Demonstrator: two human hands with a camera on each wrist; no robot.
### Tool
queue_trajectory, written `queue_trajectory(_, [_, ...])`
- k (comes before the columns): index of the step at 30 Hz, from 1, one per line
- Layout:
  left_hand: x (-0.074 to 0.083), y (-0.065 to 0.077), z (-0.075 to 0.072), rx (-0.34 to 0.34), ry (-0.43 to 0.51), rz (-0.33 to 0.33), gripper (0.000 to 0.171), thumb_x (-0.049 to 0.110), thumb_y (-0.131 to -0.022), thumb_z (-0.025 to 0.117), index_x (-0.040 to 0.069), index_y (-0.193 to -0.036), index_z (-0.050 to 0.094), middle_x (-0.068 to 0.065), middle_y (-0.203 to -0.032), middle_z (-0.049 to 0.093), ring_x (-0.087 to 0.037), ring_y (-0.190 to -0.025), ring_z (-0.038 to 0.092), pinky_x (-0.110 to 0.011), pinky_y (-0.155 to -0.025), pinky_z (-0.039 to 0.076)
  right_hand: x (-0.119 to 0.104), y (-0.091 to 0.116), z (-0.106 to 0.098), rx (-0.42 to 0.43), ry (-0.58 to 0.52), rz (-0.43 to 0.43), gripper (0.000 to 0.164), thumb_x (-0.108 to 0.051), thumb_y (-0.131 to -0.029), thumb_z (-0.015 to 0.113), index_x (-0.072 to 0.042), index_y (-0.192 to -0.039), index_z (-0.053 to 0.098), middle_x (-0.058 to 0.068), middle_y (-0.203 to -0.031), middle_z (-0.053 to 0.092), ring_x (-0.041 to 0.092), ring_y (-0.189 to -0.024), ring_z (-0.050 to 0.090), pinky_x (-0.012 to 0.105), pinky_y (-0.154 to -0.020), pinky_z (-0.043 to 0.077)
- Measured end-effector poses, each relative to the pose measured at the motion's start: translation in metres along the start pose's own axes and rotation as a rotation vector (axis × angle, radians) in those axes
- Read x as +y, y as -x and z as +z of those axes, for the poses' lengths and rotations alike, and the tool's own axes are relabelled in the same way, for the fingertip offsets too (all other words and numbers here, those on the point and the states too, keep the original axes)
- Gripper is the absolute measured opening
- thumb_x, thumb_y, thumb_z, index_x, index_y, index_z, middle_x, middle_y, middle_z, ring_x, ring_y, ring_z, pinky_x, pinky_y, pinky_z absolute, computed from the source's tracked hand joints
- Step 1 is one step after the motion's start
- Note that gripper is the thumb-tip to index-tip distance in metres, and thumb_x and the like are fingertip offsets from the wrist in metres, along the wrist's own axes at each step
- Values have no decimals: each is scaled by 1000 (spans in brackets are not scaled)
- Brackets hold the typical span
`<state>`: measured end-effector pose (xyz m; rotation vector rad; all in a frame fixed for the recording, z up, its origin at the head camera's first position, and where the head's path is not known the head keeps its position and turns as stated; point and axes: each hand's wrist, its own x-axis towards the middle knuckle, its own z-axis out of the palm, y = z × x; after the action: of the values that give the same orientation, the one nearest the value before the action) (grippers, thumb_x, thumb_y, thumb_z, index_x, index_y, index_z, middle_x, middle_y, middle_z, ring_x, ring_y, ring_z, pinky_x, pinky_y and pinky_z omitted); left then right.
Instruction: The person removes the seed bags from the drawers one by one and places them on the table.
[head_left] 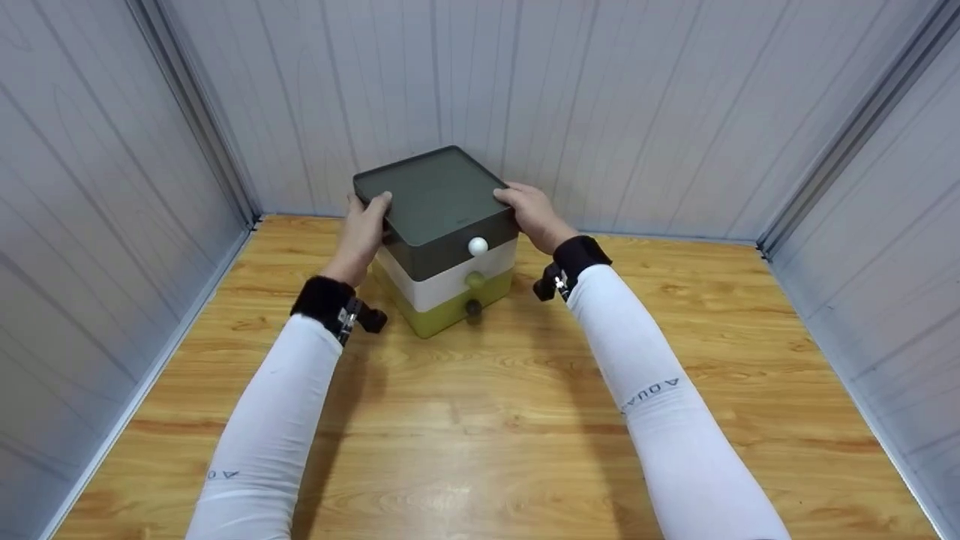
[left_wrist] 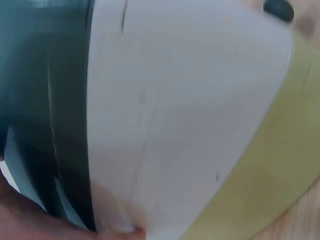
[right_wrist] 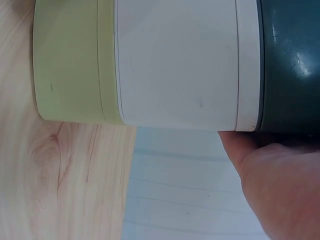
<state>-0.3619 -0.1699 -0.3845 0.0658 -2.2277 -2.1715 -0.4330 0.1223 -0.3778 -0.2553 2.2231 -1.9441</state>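
Observation:
A three-tier drawer box stands near the back wall, one corner towards me. Its top drawer unit (head_left: 435, 199) is dark green with a white round knob (head_left: 478, 246). Below comes a white tier (head_left: 450, 283) with a yellow-green knob (head_left: 475, 280), then a yellow-green tier (head_left: 442, 316) with a dark knob (head_left: 473, 307). My left hand (head_left: 362, 236) grips the dark green unit's left side, thumb at the top rim. On the opposite side my right hand (head_left: 536, 214) holds the same unit, thumb over the edge; its fingers are partly hidden behind the box.
The box stands on a wood-grain surface (head_left: 465, 435). White panel walls close it in at the back (head_left: 637, 112), left (head_left: 75, 225) and right (head_left: 885, 247). The back wall is close behind the box.

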Motion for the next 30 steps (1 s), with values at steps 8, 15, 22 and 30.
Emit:
queue_trajectory(8, [-1,37,30,90,-147,-5,116,57,-106,60,4,-174,-17,-20,-184,-11,-30,-170,0,-43,-137,12,2,1,1,31,-48,-10,60,-26,-114,57,-2,-168,46,17,-169,49,30,-150,52,37,-121,47])
queue_trajectory(15, [-2,46,42,87,-176,2,113,47,-104,60,6,-174,-18,-18,-184,-15,-27,-170,-5,-42,-137,9,6,6,0,37,-99,-32,53,-24,-116,52,-4,-165,52,17,-162,57,29,-143,57,38,-117,49])
queue_trajectory(22, [-14,36,44,54,-133,91,105,44,-105,53,7,-175,-15,-14,-186,-11,-22,-170,-2,-37,-136,8,10,14,-3,95,-130,-56,60,-22,-114,53,0,-168,43,18,-172,45,29,-154,46,35,-123,44])
queue_trajectory(30, [-28,25,46,-52,-54,129,104,56,-109,55,13,-178,-10,-10,-186,-10,-23,-171,-5,-40,-137,3,18,25,-9,187,-159,-85,64,-23,-112,55,3,-169,39,17,-180,32,28,-167,28,32,-130,32])
